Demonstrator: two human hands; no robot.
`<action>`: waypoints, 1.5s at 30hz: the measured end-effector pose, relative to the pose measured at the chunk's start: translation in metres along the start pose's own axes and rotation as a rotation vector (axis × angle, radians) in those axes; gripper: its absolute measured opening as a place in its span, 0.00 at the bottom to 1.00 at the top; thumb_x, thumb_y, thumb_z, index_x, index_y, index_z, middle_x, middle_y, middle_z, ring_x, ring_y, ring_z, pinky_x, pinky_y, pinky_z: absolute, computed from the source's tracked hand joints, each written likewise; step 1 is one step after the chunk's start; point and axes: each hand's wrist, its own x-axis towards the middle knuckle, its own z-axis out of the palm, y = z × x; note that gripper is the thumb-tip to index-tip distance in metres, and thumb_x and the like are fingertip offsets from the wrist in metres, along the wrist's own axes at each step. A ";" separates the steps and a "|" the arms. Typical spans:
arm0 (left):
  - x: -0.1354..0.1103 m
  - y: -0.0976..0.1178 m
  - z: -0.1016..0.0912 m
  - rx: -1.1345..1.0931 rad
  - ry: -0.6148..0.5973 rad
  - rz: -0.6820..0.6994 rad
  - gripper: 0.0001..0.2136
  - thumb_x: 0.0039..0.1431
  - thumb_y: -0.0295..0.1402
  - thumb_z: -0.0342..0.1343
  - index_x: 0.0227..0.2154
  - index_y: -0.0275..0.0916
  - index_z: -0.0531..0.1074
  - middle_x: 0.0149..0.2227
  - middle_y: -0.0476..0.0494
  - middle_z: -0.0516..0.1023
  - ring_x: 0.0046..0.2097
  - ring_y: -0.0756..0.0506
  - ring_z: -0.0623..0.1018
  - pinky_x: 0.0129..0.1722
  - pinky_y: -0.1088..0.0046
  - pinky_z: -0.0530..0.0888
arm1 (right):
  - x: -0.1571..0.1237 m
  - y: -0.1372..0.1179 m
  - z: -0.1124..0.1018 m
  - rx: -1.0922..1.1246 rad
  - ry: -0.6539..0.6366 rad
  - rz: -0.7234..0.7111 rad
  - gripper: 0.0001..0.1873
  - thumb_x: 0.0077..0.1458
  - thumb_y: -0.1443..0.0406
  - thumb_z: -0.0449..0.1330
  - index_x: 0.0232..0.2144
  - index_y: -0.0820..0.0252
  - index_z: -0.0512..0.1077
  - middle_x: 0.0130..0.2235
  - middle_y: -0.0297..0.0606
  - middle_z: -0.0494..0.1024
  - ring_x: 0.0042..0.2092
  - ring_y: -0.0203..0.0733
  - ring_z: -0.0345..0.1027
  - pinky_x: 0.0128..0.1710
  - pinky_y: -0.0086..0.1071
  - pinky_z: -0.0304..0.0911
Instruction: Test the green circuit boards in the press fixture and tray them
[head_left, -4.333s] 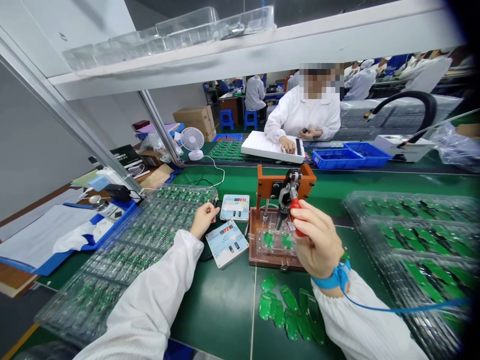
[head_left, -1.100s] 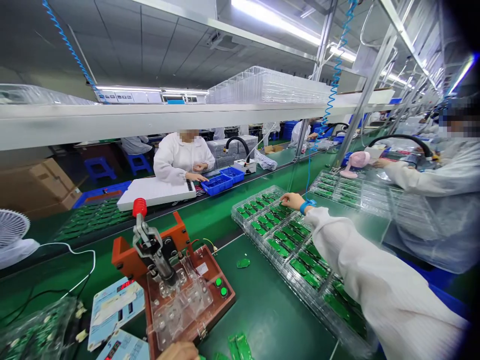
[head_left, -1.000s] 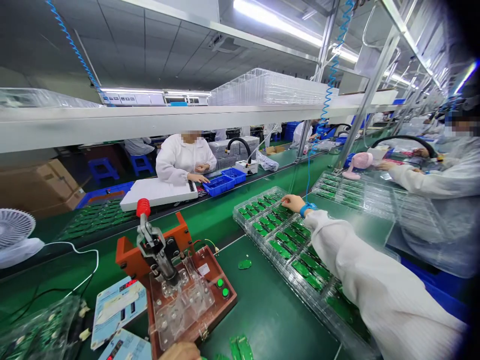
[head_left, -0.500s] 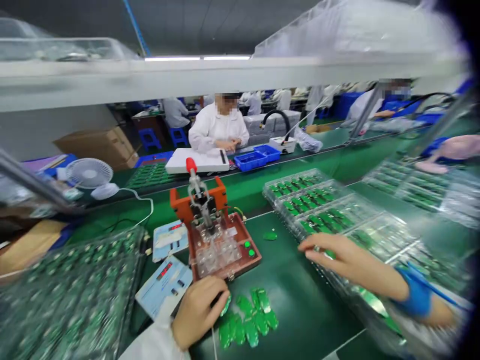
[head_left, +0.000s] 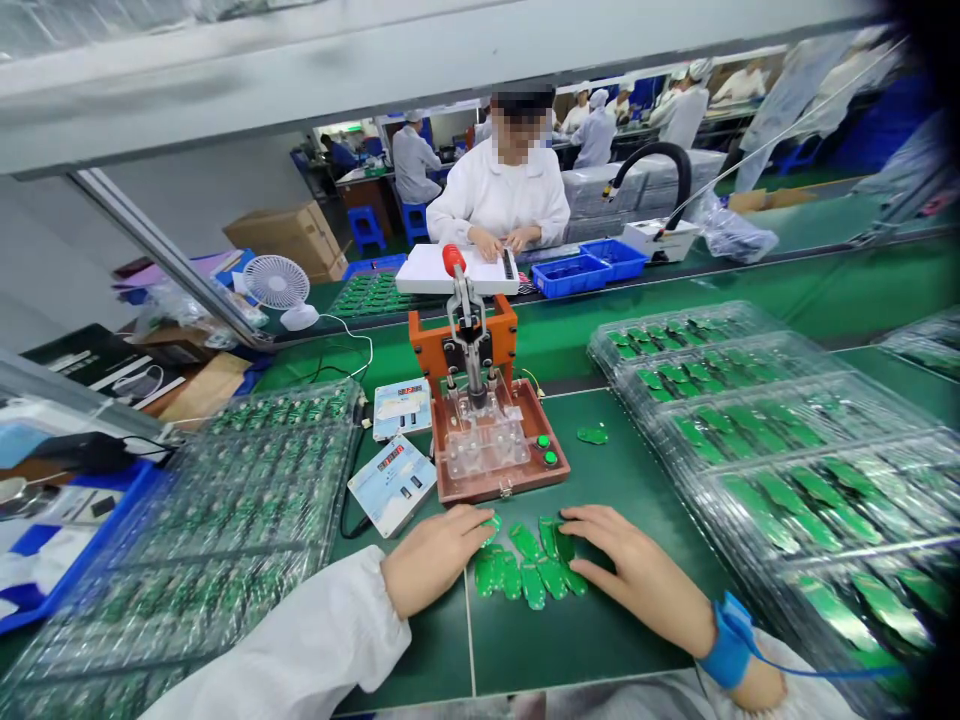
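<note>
Several small green circuit boards [head_left: 534, 585] lie in a loose cluster on the green bench mat. At its left edge, my left hand [head_left: 442, 550] is closed on a circuit board [head_left: 491, 528] that shows at its fingertips. My right hand [head_left: 630, 560] is over the cluster's right side, thumb and fingers apart, fingertips at the outermost boards; whether they touch is hard to see. A blue wrist strap [head_left: 731, 640] is on my right wrist. Just beyond the boards stands a test fixture [head_left: 484, 450] with a red-handled toggle clamp, clear plates and two green buttons.
Two meter boxes [head_left: 394, 485] with red displays sit left of the fixture. Plastic trays of boards flank me, left [head_left: 225, 510] and right [head_left: 750, 425]. One single board [head_left: 592, 435] lies right of the fixture. A co-worker [head_left: 499, 190] sits opposite; a shelf [head_left: 337, 95] hangs overhead.
My right hand has moved left from the right-hand tray to the board cluster. My left hand stays near the cluster with a board at its fingers. The camera view has shifted.
</note>
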 end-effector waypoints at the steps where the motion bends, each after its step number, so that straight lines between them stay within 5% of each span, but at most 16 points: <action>1: -0.001 0.000 0.003 0.027 -0.010 0.002 0.14 0.69 0.23 0.52 0.54 0.35 0.71 0.60 0.37 0.75 0.58 0.38 0.77 0.53 0.58 0.81 | 0.001 0.000 0.001 -0.011 0.001 -0.003 0.14 0.65 0.62 0.62 0.52 0.52 0.75 0.58 0.43 0.78 0.60 0.52 0.72 0.58 0.51 0.73; 13: -0.003 0.002 -0.008 -0.011 0.013 0.006 0.15 0.66 0.26 0.56 0.55 0.36 0.70 0.56 0.35 0.76 0.50 0.37 0.80 0.46 0.57 0.83 | 0.007 0.000 -0.005 0.021 0.020 -0.056 0.14 0.63 0.62 0.64 0.51 0.53 0.76 0.55 0.40 0.80 0.56 0.50 0.75 0.55 0.47 0.75; 18: -0.008 0.007 -0.034 -0.077 0.326 -0.092 0.12 0.70 0.31 0.54 0.54 0.39 0.71 0.55 0.35 0.76 0.50 0.41 0.79 0.48 0.61 0.80 | 0.031 -0.016 -0.032 0.093 0.197 -0.117 0.14 0.65 0.56 0.61 0.51 0.50 0.75 0.57 0.39 0.79 0.58 0.48 0.73 0.57 0.45 0.74; 23: 0.012 -0.017 -0.043 -0.104 0.515 -0.266 0.09 0.67 0.34 0.59 0.48 0.40 0.75 0.51 0.38 0.77 0.52 0.39 0.77 0.52 0.57 0.76 | 0.091 -0.026 -0.043 -0.001 0.254 -0.248 0.11 0.66 0.60 0.60 0.49 0.56 0.75 0.55 0.44 0.80 0.57 0.51 0.73 0.56 0.49 0.73; 29: 0.031 -0.035 -0.036 -0.151 0.517 -0.333 0.09 0.64 0.31 0.62 0.46 0.40 0.76 0.52 0.41 0.78 0.54 0.38 0.75 0.55 0.56 0.74 | 0.134 -0.023 -0.040 -0.053 0.200 -0.349 0.12 0.62 0.64 0.65 0.48 0.58 0.76 0.51 0.46 0.81 0.54 0.53 0.74 0.56 0.51 0.73; 45: 0.033 -0.032 -0.033 -0.073 0.497 -0.287 0.09 0.65 0.32 0.59 0.46 0.38 0.76 0.54 0.38 0.77 0.58 0.36 0.73 0.58 0.52 0.73 | 0.141 -0.012 -0.033 -0.036 0.144 -0.407 0.12 0.64 0.62 0.63 0.49 0.56 0.76 0.57 0.41 0.79 0.61 0.53 0.69 0.64 0.55 0.65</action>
